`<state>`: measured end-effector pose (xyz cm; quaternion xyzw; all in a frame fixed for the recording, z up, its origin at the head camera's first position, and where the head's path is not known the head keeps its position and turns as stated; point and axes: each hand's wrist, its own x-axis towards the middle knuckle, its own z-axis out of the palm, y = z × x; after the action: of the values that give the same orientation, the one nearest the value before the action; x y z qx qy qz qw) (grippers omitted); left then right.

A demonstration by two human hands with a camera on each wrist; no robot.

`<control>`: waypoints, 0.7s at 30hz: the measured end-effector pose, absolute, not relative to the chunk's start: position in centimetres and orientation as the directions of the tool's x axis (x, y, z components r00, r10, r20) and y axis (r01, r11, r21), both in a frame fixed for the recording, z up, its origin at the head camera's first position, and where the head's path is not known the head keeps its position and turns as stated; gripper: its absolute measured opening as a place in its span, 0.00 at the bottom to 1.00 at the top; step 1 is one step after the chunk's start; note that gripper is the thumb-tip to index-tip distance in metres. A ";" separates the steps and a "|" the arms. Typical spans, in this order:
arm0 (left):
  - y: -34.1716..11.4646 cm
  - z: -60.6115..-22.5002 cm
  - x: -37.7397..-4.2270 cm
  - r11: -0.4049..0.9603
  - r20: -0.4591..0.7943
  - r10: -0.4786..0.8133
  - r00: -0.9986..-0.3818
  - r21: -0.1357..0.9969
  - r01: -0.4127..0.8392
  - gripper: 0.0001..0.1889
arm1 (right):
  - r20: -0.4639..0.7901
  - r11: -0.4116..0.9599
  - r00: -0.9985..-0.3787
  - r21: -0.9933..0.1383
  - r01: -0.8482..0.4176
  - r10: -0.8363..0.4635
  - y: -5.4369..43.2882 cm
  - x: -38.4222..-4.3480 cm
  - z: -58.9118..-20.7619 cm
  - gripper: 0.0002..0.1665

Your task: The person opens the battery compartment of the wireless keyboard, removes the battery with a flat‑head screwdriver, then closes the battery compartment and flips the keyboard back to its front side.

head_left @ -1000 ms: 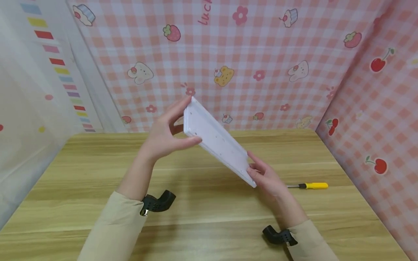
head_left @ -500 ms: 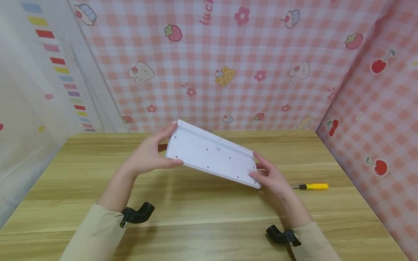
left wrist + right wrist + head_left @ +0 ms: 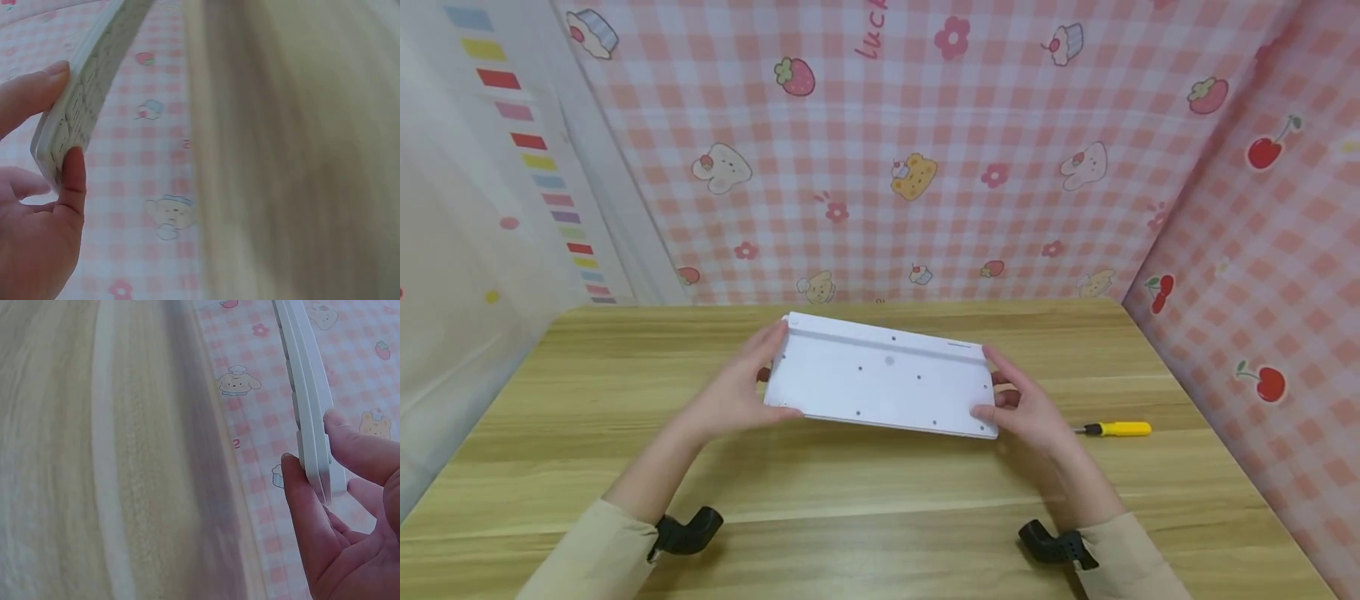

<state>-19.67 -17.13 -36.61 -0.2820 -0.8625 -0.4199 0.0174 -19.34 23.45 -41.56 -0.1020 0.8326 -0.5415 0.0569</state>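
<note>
Keyboard [image 3: 887, 387], white and slim, is held up over the wooden table [image 3: 880, 517] between the 2 grips, its underside toward the person. Farthest left of the grips hangs a pale curtain [image 3: 452, 358] with coloured blocks. Nearer the person than the left grip are a beige sleeve [image 3: 587, 550] and a black wrist device [image 3: 685, 537]. The left hand [image 3: 730, 396] grips the keyboard's left end, index finger at the far corner, thumb at the near corner; the left wrist view shows keys on the opposite face. Between the 2 grips, the underside bears small dark dots and 1 pale round spot. Beyond both grips rises pink checked cloth [image 3: 865, 117]. The right hand [image 3: 1026, 417] grips the right end, thumb on the underside. Nearer the person than this grip are a 2nd black wrist device [image 3: 1048, 546] and a 2nd beige sleeve [image 3: 1127, 558]. Just right of the right grip lies a yellow-handled screwdriver [image 3: 1120, 429], its tip hidden. Farther right hangs cherry-patterned cloth [image 3: 1315, 283].
</note>
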 end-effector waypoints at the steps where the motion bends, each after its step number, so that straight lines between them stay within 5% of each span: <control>1: -17.2 -36.9 -19.6 0.496 0.263 0.467 -0.844 0.712 0.497 0.59 | 0.018 0.405 -0.972 -0.907 -0.115 -0.235 23.5 -19.3 -41.5 0.52; 21: -18.0 -40.8 -17.5 0.510 0.146 0.399 -0.905 0.785 0.351 0.62 | 0.070 0.566 -0.934 -0.779 -0.270 -0.350 22.8 -19.5 -41.4 0.51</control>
<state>-17.51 -18.03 -40.84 -0.2161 -0.8684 -0.4454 -0.0269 -19.48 22.76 -41.45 -0.1756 0.8837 -0.4315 0.0462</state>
